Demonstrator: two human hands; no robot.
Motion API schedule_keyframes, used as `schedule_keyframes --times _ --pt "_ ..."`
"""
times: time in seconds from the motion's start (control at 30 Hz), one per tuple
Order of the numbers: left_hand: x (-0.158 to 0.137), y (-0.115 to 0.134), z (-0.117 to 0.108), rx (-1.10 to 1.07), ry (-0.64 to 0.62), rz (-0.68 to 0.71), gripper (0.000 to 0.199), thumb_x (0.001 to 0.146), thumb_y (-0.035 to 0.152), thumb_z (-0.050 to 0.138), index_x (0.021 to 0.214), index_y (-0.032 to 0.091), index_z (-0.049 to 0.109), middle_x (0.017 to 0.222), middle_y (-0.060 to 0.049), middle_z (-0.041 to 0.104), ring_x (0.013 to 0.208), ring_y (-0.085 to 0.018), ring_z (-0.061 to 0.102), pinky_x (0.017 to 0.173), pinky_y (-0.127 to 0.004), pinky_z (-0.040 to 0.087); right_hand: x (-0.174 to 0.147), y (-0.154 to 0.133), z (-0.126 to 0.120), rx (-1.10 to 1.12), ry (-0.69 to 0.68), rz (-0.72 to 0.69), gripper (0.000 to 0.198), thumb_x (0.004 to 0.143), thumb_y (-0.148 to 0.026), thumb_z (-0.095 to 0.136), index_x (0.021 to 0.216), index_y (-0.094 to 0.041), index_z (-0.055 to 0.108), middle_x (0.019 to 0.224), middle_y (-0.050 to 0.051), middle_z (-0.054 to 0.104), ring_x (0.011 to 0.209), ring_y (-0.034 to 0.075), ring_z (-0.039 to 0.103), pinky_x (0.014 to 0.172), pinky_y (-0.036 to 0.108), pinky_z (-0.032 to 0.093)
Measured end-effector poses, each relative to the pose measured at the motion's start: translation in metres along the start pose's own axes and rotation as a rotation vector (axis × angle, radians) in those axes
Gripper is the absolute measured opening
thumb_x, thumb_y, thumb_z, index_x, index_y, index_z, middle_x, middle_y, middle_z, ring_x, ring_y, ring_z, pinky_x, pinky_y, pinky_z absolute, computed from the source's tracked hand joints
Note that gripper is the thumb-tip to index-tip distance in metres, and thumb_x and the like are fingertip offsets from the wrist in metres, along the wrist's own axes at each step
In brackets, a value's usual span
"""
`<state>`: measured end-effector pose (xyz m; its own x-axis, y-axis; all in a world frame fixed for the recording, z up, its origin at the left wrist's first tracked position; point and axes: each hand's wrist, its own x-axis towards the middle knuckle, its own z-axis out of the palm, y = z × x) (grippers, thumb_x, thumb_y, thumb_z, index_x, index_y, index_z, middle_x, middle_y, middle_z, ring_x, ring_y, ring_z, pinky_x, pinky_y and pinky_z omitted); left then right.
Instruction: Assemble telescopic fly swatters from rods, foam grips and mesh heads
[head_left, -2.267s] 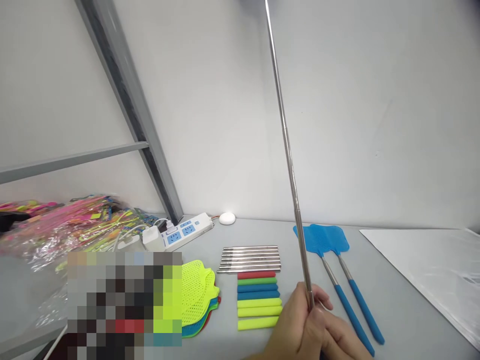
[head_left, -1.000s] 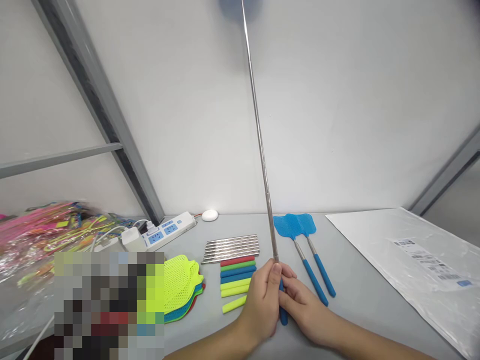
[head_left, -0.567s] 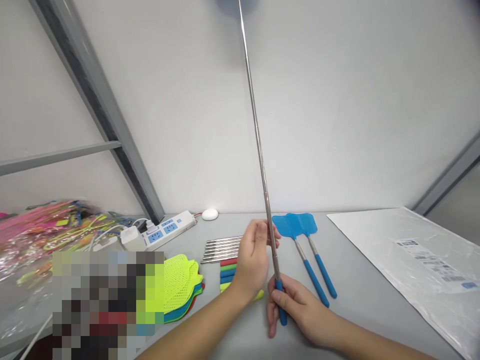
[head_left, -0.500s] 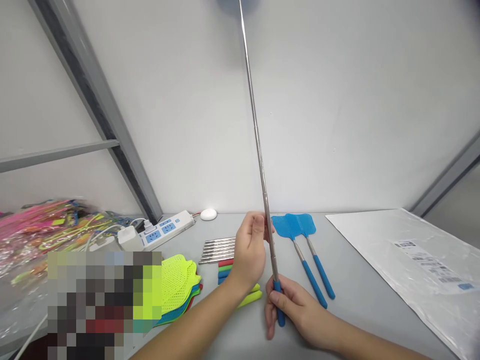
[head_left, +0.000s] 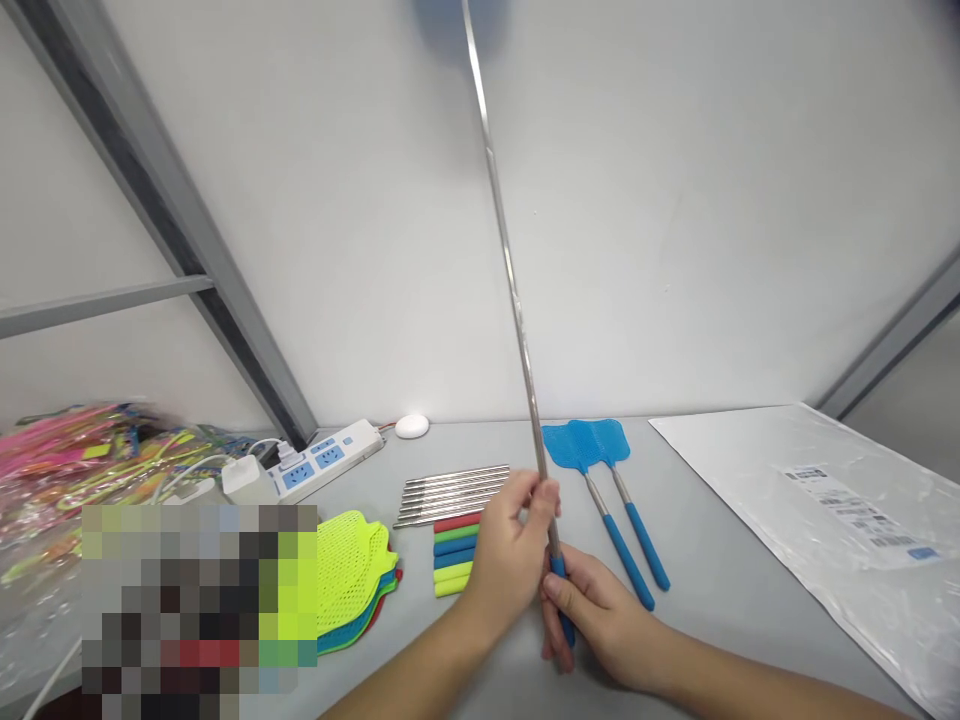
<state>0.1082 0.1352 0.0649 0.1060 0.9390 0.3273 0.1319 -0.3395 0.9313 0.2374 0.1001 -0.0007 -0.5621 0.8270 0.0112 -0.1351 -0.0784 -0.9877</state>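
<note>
A long telescopic fly swatter (head_left: 504,235) leans upward, its steel rod drawn out and running off the top edge, so its head is out of sight. My right hand (head_left: 604,615) is closed around its blue handle (head_left: 559,570). Just above, my left hand (head_left: 514,545) pinches the lower rod between thumb and fingers. Behind my right hand lie two blue fly swatters (head_left: 600,445) with short rods and blue handles. Left of my hands are a row of steel telescopic rods (head_left: 442,497) and several coloured handle grips (head_left: 454,548), partly covered by my left hand.
Yellow, blue and red swatter heads (head_left: 352,570) are stacked at left, beside a pixelated patch. Behind stand a power strip (head_left: 330,460) with plugs and a white round device (head_left: 412,427). Bagged colourful items (head_left: 90,460) fill the far left; a white plastic mailer (head_left: 825,530) lies at right.
My left hand has slid down the rod toward the handle and now sits just above my right hand. The row of steel rods and grips shows more. The view has shifted slightly.
</note>
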Motion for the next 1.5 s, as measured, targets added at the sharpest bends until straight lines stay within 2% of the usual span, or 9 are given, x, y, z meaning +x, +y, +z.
schedule_keyframes --times 0.17,0.37,0.53,0.77,0.93,1.03,1.2,1.37,1.5 --pt "-0.007 -0.006 0.001 -0.037 -0.126 -0.055 0.035 0.096 0.046 0.045 0.085 0.020 0.065 0.084 -0.002 0.065 0.085 -0.017 0.059 0.081 -0.026 0.042 0.002 -0.001 -0.003 0.010 0.028 -0.009 0.030 0.096 -0.049 0.046 0.093 -0.020 0.045 0.052 -0.005 0.057 0.049 0.013 0.052 0.064 0.031 0.048" --pt "0.011 0.014 -0.010 -0.118 -0.089 -0.060 0.032 0.097 0.045 0.044 0.096 0.022 0.067 0.097 -0.001 0.068 0.086 -0.015 0.058 0.080 -0.024 0.043 0.000 -0.002 -0.004 0.003 -0.002 0.035 0.026 0.097 -0.046 0.044 0.089 -0.021 0.044 0.056 -0.003 0.059 0.051 0.013 0.052 0.063 0.030 0.045" --pt "0.014 0.009 -0.011 -0.083 -0.069 -0.026 0.032 0.096 0.043 0.047 0.085 0.020 0.066 0.088 -0.001 0.068 0.087 -0.017 0.059 0.081 -0.025 0.043 -0.004 -0.001 -0.003 -0.006 -0.029 0.038 0.026 0.098 -0.045 0.043 0.088 -0.021 0.044 0.055 -0.004 0.059 0.049 0.012 0.051 0.061 0.028 0.044" --pt "0.002 -0.007 -0.009 0.024 -0.148 0.000 0.032 0.094 0.042 0.050 0.082 0.019 0.069 0.082 -0.003 0.067 0.083 -0.018 0.061 0.078 -0.027 0.045 -0.004 -0.009 -0.001 -0.030 -0.017 0.020 0.031 0.098 -0.049 0.041 0.088 -0.020 0.045 0.053 -0.003 0.059 0.049 0.013 0.051 0.059 0.029 0.044" --pt "0.003 -0.005 -0.012 0.019 -0.188 0.050 0.032 0.093 0.041 0.051 0.085 0.020 0.073 0.084 -0.004 0.070 0.084 -0.019 0.063 0.079 -0.029 0.047 -0.003 -0.005 -0.003 -0.017 0.020 -0.004 0.030 0.097 -0.049 0.043 0.089 -0.020 0.044 0.054 -0.003 0.059 0.049 0.013 0.052 0.059 0.029 0.045" --pt "0.008 0.002 -0.015 -0.067 -0.161 0.031 0.036 0.096 0.041 0.045 0.091 0.020 0.073 0.091 -0.004 0.072 0.088 -0.019 0.063 0.082 -0.029 0.047 -0.002 0.000 -0.004 0.014 -0.016 0.037 0.030 0.097 -0.049 0.044 0.088 -0.021 0.043 0.056 -0.003 0.058 0.048 0.012 0.052 0.059 0.028 0.045" --pt "0.016 0.012 -0.018 -0.063 -0.075 -0.003 0.037 0.096 0.045 0.045 0.091 0.021 0.072 0.084 -0.002 0.070 0.082 -0.017 0.062 0.076 -0.026 0.046 -0.003 0.002 -0.003 0.063 -0.029 0.071 0.028 0.096 -0.047 0.047 0.089 -0.021 0.044 0.056 -0.004 0.058 0.047 0.011 0.051 0.060 0.029 0.046" --pt "0.014 0.010 -0.020 -0.003 -0.145 0.029 0.035 0.096 0.043 0.046 0.087 0.021 0.072 0.090 -0.003 0.072 0.090 -0.019 0.063 0.084 -0.029 0.045 -0.005 0.001 -0.002 0.070 -0.034 0.053 0.028 0.097 -0.047 0.046 0.089 -0.020 0.044 0.054 -0.004 0.058 0.046 0.011 0.051 0.058 0.028 0.046" --pt "0.011 0.001 -0.021 0.081 -0.229 0.069 0.034 0.096 0.040 0.047 0.086 0.022 0.074 0.080 -0.002 0.069 0.082 -0.017 0.061 0.080 -0.027 0.044 -0.004 0.000 -0.002 0.070 0.038 0.018 0.030 0.096 -0.049 0.046 0.087 -0.020 0.043 0.051 -0.005 0.056 0.043 0.011 0.048 0.055 0.028 0.045"
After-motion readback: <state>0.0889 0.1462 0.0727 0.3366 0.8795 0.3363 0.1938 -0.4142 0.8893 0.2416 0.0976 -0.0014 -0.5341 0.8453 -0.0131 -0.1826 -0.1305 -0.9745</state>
